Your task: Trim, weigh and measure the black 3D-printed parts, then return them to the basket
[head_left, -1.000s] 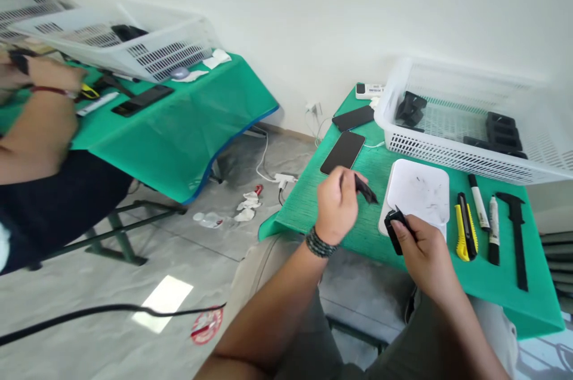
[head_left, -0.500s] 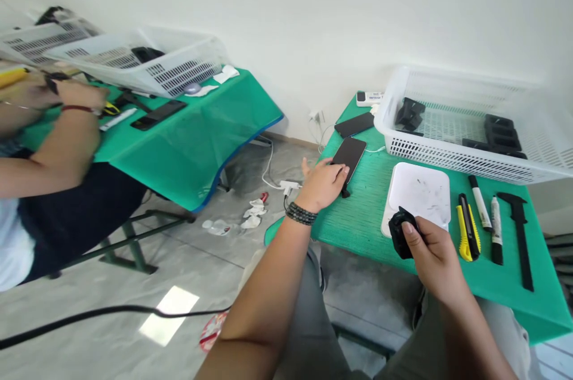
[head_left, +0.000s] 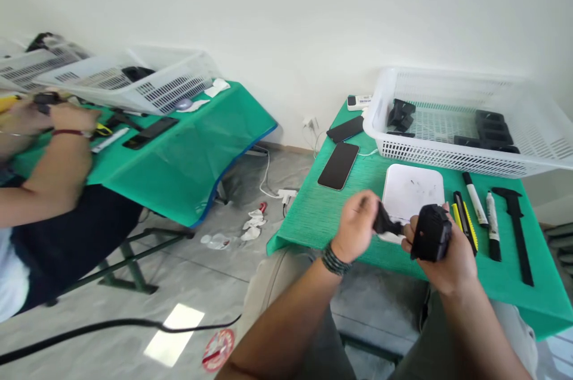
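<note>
My right hand (head_left: pixel 452 260) grips a blocky black part (head_left: pixel 432 233) over the near edge of the green table (head_left: pixel 322 213). Closed round a smaller dark piece (head_left: pixel 385 220), my left hand (head_left: pixel 357 225) is just to its left; the piece is blurred and reaches toward my right fingers. Behind both hands lies a white tray (head_left: pixel 412 192) with dark smudges. A yellow and black cutter (head_left: pixel 465 222) is partly behind my right hand, and two markers (head_left: pixel 474 200) and a black caliper (head_left: pixel 518 231) lie further right.
Two phones (head_left: pixel 339 166) lie at the table's left side. A white basket (head_left: pixel 447 156) holding black parts stands at the back. At the left, a person's hands (head_left: pixel 67 117) work at another green table (head_left: pixel 179 171). A black cable (head_left: pixel 111 323) crosses the left foreground.
My left hand has left the phone and moved right, now with a small dark piece in it. My right hand has turned the black part, showing its blocky side. The view has shifted slightly.
</note>
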A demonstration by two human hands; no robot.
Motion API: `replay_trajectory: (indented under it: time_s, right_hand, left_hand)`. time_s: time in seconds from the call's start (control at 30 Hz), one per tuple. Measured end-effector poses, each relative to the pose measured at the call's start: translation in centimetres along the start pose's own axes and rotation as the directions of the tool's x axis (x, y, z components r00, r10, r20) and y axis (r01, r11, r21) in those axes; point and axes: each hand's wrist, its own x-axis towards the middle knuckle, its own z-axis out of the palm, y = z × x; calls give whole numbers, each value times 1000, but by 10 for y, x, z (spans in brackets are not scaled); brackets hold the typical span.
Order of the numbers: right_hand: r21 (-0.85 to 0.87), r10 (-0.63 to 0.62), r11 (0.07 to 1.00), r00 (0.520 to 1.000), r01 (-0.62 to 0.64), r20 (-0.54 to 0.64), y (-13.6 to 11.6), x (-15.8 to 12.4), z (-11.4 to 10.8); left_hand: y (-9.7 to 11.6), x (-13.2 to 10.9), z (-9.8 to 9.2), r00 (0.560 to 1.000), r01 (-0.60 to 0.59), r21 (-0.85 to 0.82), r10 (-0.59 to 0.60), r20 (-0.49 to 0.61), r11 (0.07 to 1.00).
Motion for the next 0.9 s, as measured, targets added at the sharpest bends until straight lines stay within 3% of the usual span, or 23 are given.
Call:
replay_trajectory:
  time_s: [0.07,0.13,0.2,0.27,0.33,0.4,0.47,0.53,0.6,0.7,0.8,0.9]
  right_hand:
    - [-28,-40,999,998,39,-38,3,0,3]
    - [-113,-177,980,979,166,-103,7,-2,6]
    - [-251,-363,913,921,321,-140,11,-4,7]
    - [-404,-521,800,847,443,-103,14,-8,7]
    - [-517,-591,686,807,512,16,17,-13,7]
    - [-557,-561,640,817,530,132,19,-16,8]
    - [-540,-500,681,853,494,151,21,-17,10]
    - [-486,-436,772,898,410,66,21,-14,10]
    - [-397,-362,865,929,306,-74,20,-9,8]
    - [-216,-231,961,936,175,-267,18,0,3]
    - [-124,-133,987,942,99,-309,16,4,-2]
    - [-113,-127,988,957,100,-262,15,2,-4]
  left_hand:
    - [0,-22,26,978,-119,17,115,174,993]
    - [-1,-39,41,974,-210,38,205,92,977]
    - [-1,-47,46,956,-293,69,293,16,953]
    - [-2,-47,44,929,-367,101,369,-3,925]
    - [-3,-43,40,906,-418,127,423,-11,899]
    - [-5,-40,37,887,-448,144,459,-53,882]
    - [-6,-39,35,849,-498,157,517,-112,853]
    - [-6,-38,34,791,-586,166,604,-96,793]
    - [-5,-37,34,717,-688,170,697,8,705]
    - [-2,-34,34,635,-772,162,761,136,615]
    - [2,-32,36,630,-776,155,763,145,612]
    - [4,-32,39,663,-748,145,738,126,648]
